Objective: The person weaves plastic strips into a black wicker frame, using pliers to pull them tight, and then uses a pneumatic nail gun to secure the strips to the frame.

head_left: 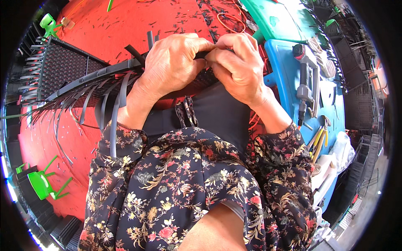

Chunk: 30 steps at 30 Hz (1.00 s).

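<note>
A dark woven panel with loose flat strips (88, 104) hanging along its side spans from the left toward my lap. Its dark frame bar (98, 78) runs up to my hands. My left hand (171, 62) is closed on the panel's edge, thumb and fingers pinching a dark strip. Right beside it, my right hand (239, 69) is also closed, its curled fingers gripping the same dark strip at the edge. The two hands nearly touch, and the strip between them is mostly hidden by the fingers. One long strip (114, 129) hangs over my left sleeve.
At right, a blue table (287, 98) holds a grey power tool (307, 77), yellow-handled pliers (320, 136) and a clear plastic bag (343, 150). Beyond it is a green table (280, 19). Strip scraps and an orange hose (228, 17) lie on the red floor (104, 25); a green chair (39, 184) stands left.
</note>
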### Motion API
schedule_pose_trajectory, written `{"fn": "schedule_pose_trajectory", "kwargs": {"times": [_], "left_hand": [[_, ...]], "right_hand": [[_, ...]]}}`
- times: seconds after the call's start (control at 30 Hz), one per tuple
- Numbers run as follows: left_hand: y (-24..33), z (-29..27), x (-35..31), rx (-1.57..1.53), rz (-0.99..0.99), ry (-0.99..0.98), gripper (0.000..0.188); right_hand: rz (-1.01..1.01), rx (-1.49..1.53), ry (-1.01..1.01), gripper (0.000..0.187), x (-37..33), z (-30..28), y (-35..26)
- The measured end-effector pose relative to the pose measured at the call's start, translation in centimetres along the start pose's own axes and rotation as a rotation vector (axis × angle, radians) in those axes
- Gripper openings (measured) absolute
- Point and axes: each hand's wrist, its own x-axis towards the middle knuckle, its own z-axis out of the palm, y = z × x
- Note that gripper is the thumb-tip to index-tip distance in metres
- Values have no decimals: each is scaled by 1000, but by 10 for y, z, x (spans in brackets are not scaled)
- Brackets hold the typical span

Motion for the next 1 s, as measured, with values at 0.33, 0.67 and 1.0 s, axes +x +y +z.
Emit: {"fn": "schedule_pose_trajectory", "kwargs": {"times": [0.33,0.67,1.0], "left_hand": [[7,1,-4,42,27,32,24],[14,4,-6,138,-10,78,20],[11,7,-3,145,11,128,21]], "right_hand": [[-119,207,132,16,-11,-6,-7],[224,328,20,6,16,-7,-1],[528,376,-414,10,42,-1,33]]}}
